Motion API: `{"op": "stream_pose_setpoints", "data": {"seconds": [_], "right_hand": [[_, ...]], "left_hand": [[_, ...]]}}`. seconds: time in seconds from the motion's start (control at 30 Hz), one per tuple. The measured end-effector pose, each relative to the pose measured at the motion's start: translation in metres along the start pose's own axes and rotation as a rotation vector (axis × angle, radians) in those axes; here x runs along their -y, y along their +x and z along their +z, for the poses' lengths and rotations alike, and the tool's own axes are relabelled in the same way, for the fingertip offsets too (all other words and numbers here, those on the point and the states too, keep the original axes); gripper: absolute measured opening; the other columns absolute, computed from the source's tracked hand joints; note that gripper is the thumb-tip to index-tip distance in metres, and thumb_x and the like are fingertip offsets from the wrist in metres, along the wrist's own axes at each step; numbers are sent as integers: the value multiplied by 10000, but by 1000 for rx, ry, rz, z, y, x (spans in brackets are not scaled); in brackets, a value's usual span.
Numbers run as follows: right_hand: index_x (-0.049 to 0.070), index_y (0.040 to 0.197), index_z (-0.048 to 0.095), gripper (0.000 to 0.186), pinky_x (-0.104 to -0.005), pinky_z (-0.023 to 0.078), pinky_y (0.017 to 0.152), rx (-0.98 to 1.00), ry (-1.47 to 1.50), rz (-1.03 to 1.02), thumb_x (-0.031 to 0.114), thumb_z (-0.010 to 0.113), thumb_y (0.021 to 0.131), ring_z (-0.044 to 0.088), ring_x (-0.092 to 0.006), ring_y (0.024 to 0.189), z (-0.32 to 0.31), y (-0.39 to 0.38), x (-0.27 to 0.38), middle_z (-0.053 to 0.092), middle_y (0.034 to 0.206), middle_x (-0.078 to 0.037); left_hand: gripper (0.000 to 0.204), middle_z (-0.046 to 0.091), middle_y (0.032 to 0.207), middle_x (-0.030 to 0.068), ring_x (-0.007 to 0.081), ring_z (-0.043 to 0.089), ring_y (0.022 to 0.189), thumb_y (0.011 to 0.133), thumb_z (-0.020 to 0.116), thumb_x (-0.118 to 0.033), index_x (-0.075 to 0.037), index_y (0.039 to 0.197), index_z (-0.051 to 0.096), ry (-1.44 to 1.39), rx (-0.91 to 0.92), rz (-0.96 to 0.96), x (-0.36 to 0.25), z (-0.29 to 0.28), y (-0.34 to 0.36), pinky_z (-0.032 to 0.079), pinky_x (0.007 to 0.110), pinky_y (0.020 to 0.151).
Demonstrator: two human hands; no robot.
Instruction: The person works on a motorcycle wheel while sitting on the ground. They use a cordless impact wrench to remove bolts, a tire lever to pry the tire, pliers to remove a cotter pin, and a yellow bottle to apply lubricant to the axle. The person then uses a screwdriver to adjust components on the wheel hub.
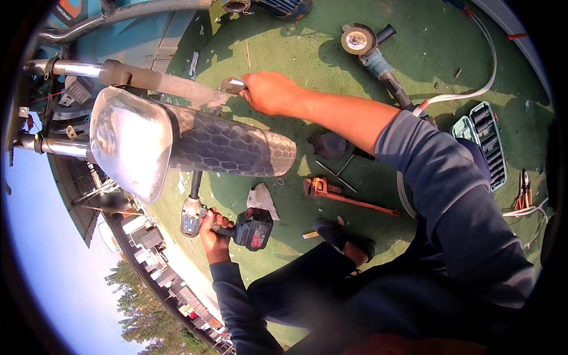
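Observation:
A two-wheeler's front wheel with a worn, block-treaded tyre [236,141] lies between my hands. A shiny mudguard [131,145] covers its upper part, and two chrome fork legs [77,68] run in from the left. My left hand [215,232] is wrapped round the grip of a cordless impact wrench [253,229]. Its long dark socket points at the wheel's near side; where the tip ends is hidden. On the far side, my right hand [266,92] is closed round a metal wrench-like tool [232,86] at the end of the fork leg. My fingers hide most of that tool.
An angle grinder [371,56] lies at the far right, with a pale cable [467,94]. Nearer are an orange pipe wrench [349,198], a T-handle wrench [337,176], a rag [262,200], a green socket case [490,142] and pliers [523,190]. A motor [284,7] stands at the back.

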State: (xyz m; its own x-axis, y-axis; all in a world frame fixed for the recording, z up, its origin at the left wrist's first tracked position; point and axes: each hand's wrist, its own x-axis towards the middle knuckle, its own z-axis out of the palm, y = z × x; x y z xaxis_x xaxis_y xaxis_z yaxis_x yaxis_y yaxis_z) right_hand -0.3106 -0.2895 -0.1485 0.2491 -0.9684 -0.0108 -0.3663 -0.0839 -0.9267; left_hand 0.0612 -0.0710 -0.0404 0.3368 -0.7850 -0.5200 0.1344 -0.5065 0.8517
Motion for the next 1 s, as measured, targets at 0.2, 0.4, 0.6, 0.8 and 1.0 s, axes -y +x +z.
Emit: {"op": "stream_pose_setpoints", "data": {"seconds": [0.2, 0.4, 0.6, 0.8, 1.0], "right_hand": [[18, 1064, 655, 251, -548, 526, 807, -48, 2, -62, 246, 570, 1003, 672, -461, 895, 8, 9, -2, 707, 952, -253], [-16, 1057, 640, 227, -542, 537, 773, -42, -56, -154, 164, 614, 921, 671, -473, 869, 4, 13, -6, 696, 910, -270], [-26, 1039, 634, 208, -531, 546, 763, -14, -36, -187, 54, 609, 848, 682, -462, 877, 15, 15, 0, 698, 903, -271], [-31, 1046, 603, 189, -546, 539, 754, -71, -73, -130, 101, 594, 911, 677, -469, 848, 23, 16, 3, 693, 881, -268], [-26, 1078, 571, 255, -560, 528, 734, -87, -145, -155, 217, 576, 1001, 668, -471, 812, 21, 22, 2, 690, 860, -264]], "left_hand": [[235, 547, 705, -3, 176, 528, 599, 968, 690, -319, -110, 1060, 630, -19, 19, -12, -1, 1, -2, 477, 400, 613], [220, 553, 719, -2, 171, 530, 617, 986, 667, -311, -110, 1069, 636, -46, 31, -29, -2, 1, -4, 482, 395, 621], [216, 552, 719, 2, 166, 535, 623, 1001, 647, -302, -103, 1086, 646, -45, 44, -29, -1, 0, -5, 492, 397, 636], [234, 559, 720, 12, 181, 546, 634, 984, 670, -278, -80, 1107, 647, -74, 56, -31, -1, -2, -5, 492, 409, 645], [265, 541, 703, 23, 192, 554, 617, 953, 706, -262, -60, 1112, 643, -93, 64, -35, 0, -6, -2, 495, 403, 638]]}}
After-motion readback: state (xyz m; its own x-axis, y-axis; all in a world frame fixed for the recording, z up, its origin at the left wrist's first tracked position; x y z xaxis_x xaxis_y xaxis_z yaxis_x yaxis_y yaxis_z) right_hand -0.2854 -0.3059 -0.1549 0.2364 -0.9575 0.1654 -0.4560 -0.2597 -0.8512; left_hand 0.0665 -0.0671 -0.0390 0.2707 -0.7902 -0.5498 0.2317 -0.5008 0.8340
